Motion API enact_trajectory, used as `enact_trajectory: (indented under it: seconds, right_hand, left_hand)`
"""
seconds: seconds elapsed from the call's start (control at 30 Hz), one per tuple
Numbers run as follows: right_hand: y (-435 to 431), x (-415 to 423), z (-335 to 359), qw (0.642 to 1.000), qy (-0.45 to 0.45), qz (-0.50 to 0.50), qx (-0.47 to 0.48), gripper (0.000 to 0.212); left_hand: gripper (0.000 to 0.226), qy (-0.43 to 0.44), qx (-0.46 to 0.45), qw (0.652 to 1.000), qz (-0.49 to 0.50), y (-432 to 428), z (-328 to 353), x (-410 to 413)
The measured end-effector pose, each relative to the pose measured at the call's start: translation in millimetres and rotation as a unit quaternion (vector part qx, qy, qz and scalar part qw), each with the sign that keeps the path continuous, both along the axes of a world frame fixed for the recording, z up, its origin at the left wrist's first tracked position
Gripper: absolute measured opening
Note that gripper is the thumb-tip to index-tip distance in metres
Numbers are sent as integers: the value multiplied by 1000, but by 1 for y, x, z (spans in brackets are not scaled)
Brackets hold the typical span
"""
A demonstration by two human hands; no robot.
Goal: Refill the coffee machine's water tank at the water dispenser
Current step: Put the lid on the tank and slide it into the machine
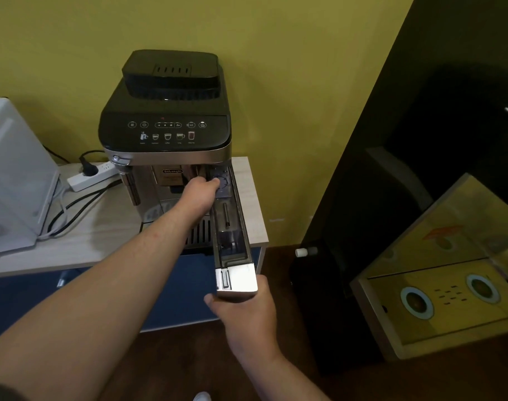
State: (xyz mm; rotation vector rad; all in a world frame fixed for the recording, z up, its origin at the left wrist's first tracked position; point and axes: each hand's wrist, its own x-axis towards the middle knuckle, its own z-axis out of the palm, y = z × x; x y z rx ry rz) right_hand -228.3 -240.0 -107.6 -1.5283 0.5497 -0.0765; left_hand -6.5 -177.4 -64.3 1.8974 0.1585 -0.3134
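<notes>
A black and silver coffee machine (169,123) stands on a light wooden table (102,235) against a yellow wall. Its clear water tank (232,227) sticks far out of the machine's right front, past the table edge, with a silver front panel. My right hand (247,314) grips that front end from below. My left hand (200,192) reaches across the machine's front and holds the tank's left wall near where it enters the machine. The tank looks nearly empty.
A white appliance (12,175) stands at the table's left, next to a white power strip (90,175) with black cables. A tall black cabinet (420,169) and a wooden box with round holes (449,302) stand at the right. Dark wood floor lies below.
</notes>
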Motion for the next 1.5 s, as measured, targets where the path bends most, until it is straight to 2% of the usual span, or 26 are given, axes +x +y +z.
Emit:
enact_trajectory:
  seconds: [0.17,0.27,0.33,0.47,0.57,0.67,0.9,1.1,1.27,1.5]
  right_hand:
    - [-6,8,5,999,-11,33,-12,58]
    - [-5,18,8,999,-16,32,-16,64]
    - [-5,24,9,999,-26,38,-15,58]
    - [-6,36,11,998,-33,51,-7,57]
    - [-6,46,12,998,-31,50,-6,57]
    - [-8,58,14,998,-31,55,-9,55]
    - [-8,72,12,997,-24,73,-21,54]
    - [-7,77,12,997,-24,70,-25,54]
    - [-7,79,10,997,-24,62,-36,56]
    - [-9,92,8,997,-25,60,-45,56]
  left_hand:
    - [37,22,-47,999,14,-1,3,-1]
    - [38,37,-91,995,27,-3,4,-5]
    - [37,43,-114,992,28,-2,2,-9]
    - [29,36,-162,986,28,-2,-6,-20]
    - [33,30,-182,982,31,-2,-11,-21]
    - [34,27,-186,982,18,2,-12,-21]
    - [23,7,-131,991,-26,15,-17,-20]
    - [25,-9,-95,995,-17,9,-7,-16]
    - [22,-4,-93,996,-8,5,-5,-16]
    - [25,22,-139,990,23,5,-1,-18]
